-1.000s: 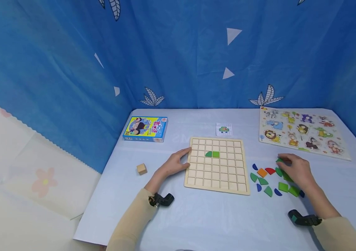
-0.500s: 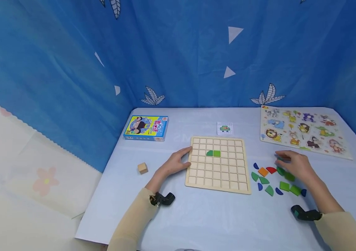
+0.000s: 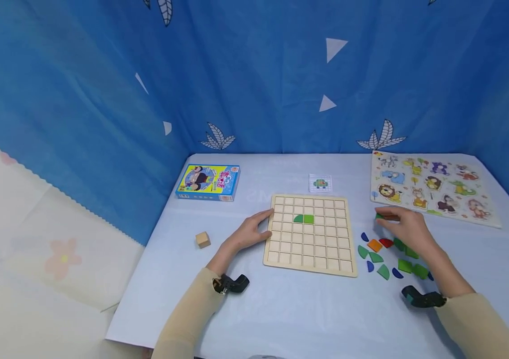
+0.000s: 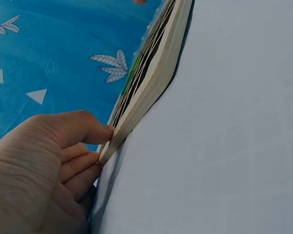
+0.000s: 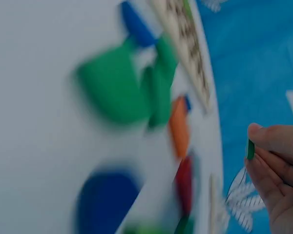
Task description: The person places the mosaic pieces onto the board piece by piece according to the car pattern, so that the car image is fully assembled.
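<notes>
My left hand (image 3: pixel 248 234) touches the left edge of a wooden grid board (image 3: pixel 308 257), its thumb and fingertips spread apart along that side. The left wrist view shows the thumb (image 4: pixel 90 129) and fingertips right at the board's rim (image 4: pixel 154 90). On the board, a dark green quarter-circle (image 3: pixel 298 219) lies beside a light green square (image 3: pixel 308 219). My right hand (image 3: pixel 409 229) pinches a small green puzzle piece (image 5: pixel 250 149) between thumb and fingertips, seen edge-on in the right wrist view. It is held up beyond the loose pieces, right of the board.
Loose pieces lie right of the board, among them an orange square (image 3: pixel 374 245), a red quarter-circle (image 3: pixel 386 243) and several green and blue ones. A pattern card (image 3: pixel 320 183) lies behind the board. An animal puzzle (image 3: pixel 433 192), a box (image 3: pixel 208 183) and a wooden cube (image 3: pixel 202 240) lie around.
My right hand has lifted the green piece from the far side of the loose pieces and moved left with it, toward the board. The left hand has stayed at the board's edge.
</notes>
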The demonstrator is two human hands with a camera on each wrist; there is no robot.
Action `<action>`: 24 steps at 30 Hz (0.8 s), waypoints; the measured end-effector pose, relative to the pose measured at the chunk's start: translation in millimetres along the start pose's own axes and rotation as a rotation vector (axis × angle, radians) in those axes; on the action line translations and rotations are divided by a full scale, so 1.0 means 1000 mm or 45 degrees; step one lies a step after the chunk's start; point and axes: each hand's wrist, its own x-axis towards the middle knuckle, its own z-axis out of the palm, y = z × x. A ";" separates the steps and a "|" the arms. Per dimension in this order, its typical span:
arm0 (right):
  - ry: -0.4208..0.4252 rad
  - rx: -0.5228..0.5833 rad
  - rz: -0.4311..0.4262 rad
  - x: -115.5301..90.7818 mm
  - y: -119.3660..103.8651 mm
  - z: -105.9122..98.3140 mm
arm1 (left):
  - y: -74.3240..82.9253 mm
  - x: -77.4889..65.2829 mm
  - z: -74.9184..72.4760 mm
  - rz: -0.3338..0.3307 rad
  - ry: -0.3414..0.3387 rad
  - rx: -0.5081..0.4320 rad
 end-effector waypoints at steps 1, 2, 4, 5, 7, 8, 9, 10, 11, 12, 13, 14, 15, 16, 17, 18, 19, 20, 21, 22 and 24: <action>-0.003 0.024 -0.016 0.005 -0.008 0.004 | 0.000 0.000 0.000 -0.001 0.001 0.003; -0.016 0.057 -0.041 0.011 -0.017 0.009 | 0.000 0.000 0.000 -0.002 0.001 0.005; -0.034 0.096 -0.093 0.020 -0.032 0.021 | -0.001 -0.001 0.000 -0.006 0.002 0.003; -0.046 0.113 -0.118 0.025 -0.039 0.028 | -0.001 -0.001 0.000 -0.009 0.003 0.008; -0.103 0.171 -0.152 0.032 -0.052 0.040 | -0.001 -0.001 0.000 -0.007 0.006 0.001; -0.127 0.193 -0.159 0.035 -0.057 0.046 | -0.001 -0.001 0.000 -0.004 0.006 -0.001; -0.141 0.191 -0.160 0.038 -0.061 0.053 | -0.001 0.000 0.001 -0.001 0.007 -0.005; -0.165 0.202 -0.169 0.040 -0.064 0.058 | 0.000 0.000 0.001 -0.001 0.006 -0.007; -0.185 0.200 -0.173 0.042 -0.066 0.063 | 0.000 0.000 0.002 -0.001 0.004 -0.009; -0.203 0.202 -0.179 0.044 -0.067 0.068 | 0.000 0.001 0.002 -0.002 0.003 -0.015; -0.217 0.200 -0.188 0.045 -0.068 0.073 | 0.000 0.001 0.002 -0.002 0.002 -0.017; -0.228 0.192 -0.203 0.046 -0.067 0.077 | 0.000 0.001 0.002 -0.002 0.002 -0.014; -0.234 0.183 -0.218 0.047 -0.067 0.081 | 0.001 0.001 0.003 -0.002 0.002 -0.013; -0.238 0.179 -0.233 0.047 -0.066 0.084 | 0.001 0.001 0.003 0.000 0.001 -0.010; -0.235 0.176 -0.243 0.047 -0.065 0.086 | 0.001 0.001 0.003 0.001 0.001 -0.006; -0.227 0.172 -0.256 0.048 -0.065 0.089 | 0.001 0.001 0.003 0.004 0.002 -0.005; -0.220 0.164 -0.276 0.047 -0.065 0.090 | 0.001 0.001 0.003 0.005 0.002 0.000; -0.213 0.156 -0.294 0.047 -0.065 0.091 | 0.001 0.001 0.002 0.004 0.003 0.002; -0.205 0.146 -0.307 0.048 -0.066 0.092 | 0.001 0.001 0.002 0.002 0.005 0.003; -0.200 0.138 -0.317 0.048 -0.067 0.092 | 0.001 0.001 0.002 -0.001 0.007 0.002; -0.202 0.115 -0.339 0.048 -0.067 0.093 | 0.000 0.000 0.001 -0.007 0.010 0.001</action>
